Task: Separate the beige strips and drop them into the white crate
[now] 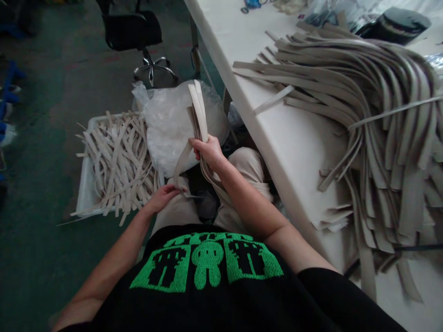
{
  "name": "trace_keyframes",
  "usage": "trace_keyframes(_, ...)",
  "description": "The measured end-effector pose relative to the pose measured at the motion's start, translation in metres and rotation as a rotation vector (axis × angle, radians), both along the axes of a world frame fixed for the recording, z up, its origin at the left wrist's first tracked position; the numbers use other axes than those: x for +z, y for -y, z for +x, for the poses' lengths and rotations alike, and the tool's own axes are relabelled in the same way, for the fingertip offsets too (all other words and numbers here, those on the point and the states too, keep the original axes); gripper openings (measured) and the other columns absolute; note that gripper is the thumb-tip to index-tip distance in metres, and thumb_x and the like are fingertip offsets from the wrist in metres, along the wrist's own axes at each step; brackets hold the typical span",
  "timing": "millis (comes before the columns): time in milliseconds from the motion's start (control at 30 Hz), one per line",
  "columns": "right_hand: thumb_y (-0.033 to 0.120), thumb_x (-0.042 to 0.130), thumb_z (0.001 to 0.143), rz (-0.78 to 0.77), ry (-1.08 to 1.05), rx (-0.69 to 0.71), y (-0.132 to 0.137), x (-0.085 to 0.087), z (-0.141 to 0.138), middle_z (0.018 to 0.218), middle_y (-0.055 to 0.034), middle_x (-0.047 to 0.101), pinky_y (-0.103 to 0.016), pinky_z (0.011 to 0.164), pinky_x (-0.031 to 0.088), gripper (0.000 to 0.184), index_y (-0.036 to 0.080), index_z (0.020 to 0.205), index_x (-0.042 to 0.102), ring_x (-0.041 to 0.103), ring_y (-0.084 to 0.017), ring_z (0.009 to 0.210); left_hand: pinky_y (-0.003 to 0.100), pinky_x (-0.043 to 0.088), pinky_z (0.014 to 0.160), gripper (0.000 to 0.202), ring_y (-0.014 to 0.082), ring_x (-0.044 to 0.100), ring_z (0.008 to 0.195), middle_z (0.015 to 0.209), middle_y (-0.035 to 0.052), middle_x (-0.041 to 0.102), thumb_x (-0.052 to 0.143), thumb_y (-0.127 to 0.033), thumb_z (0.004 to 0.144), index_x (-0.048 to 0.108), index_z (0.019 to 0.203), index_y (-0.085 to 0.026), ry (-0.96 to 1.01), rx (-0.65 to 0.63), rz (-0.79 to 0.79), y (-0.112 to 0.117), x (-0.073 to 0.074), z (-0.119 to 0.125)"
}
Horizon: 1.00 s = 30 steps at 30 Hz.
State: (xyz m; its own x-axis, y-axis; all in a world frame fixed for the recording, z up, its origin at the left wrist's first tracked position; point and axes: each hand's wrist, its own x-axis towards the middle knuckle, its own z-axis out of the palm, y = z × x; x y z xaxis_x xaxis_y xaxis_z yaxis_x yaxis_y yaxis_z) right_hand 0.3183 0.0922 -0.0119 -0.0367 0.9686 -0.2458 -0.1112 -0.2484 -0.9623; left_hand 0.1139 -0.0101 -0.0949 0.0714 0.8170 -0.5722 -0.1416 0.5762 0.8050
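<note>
1. Above the lap, the right hand (209, 150) has its fingers clamped around a bundle of strips (199, 110); long axis runs up the view, away from the body, slight lean left, tails drooping below the fist toward the right thigh.
2. One loose strip (182, 159) arcs from the right fist down-left to the left hand (168, 196), which is nearest its lower end; that end lies right at the left fingertips. Blurry here: cannot tell if the left fingers pinch it or just touch it.
3. Strips: flat, narrow, beige-grey, matte, bendy; look like fabric or webbing.
4. Left of the lap, a white plastic bin (83, 193) holds a criss-cross tangle of similar strips, some over the rim. Beside it, a crinkled translucent plastic bag (173, 122).
5. Right side, a smooth pale table (266, 129) bears a big curved strip pile (384, 87), crossed by a thin pale band (391, 112).
</note>
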Motion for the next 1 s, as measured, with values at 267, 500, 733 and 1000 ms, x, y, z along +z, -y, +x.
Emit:
trace_keyframes(267,0.027,0.069,0.088,0.047,0.073,0.074,0.001,-0.010,-0.011,0.057,0.0060,0.055,-0.015,0.041,0.035,0.022,0.017,0.076,0.053,0.045,-0.005,0.041,0.037,0.058,0.088,0.017,0.0212,0.072,0.082,0.080,0.0077,0.074,0.085,-0.012,0.072,0.073,0.084,-0.007,-0.056,0.154,0.328,-0.034,0.063,-0.008)
trace_keyframes(500,0.033,0.069,0.091,-0.091,-0.022,0.131,-0.003,-0.013,0.001,0.070,0.0006,0.069,-0.016,0.039,0.035,0.021,0.016,0.087,0.056,0.043,-0.005,0.041,0.023,0.053,0.084,0.026,0.0033,0.056,0.068,0.083,-0.0063,0.067,0.040,-0.013,0.096,0.065,0.102,-0.013,-0.105,0.742,0.519,-0.034,0.125,-0.051)
trace_keyframes(733,0.030,0.059,0.096,-0.177,-0.015,-0.002,-0.005,-0.014,0.019,0.073,-0.0022,0.069,-0.016,0.040,0.034,0.016,0.015,0.090,0.057,0.042,-0.004,0.041,0.006,0.029,0.046,0.047,-0.0016,0.032,0.044,0.057,-0.0091,0.057,0.022,-0.012,0.101,0.061,0.075,-0.015,0.076,0.863,0.337,0.035,0.133,-0.102)
trace_keyframes(1000,0.016,0.067,0.080,-0.130,0.481,0.320,0.015,-0.057,-0.014,0.067,-0.0012,0.066,-0.022,0.045,0.040,0.006,0.016,0.083,0.061,0.051,-0.011,0.043,0.011,0.036,0.041,0.049,0.0069,0.039,0.040,0.054,-0.0081,0.054,0.004,-0.023,0.105,0.048,0.083,-0.023,-0.200,1.127,-0.115,0.100,0.087,-0.137)
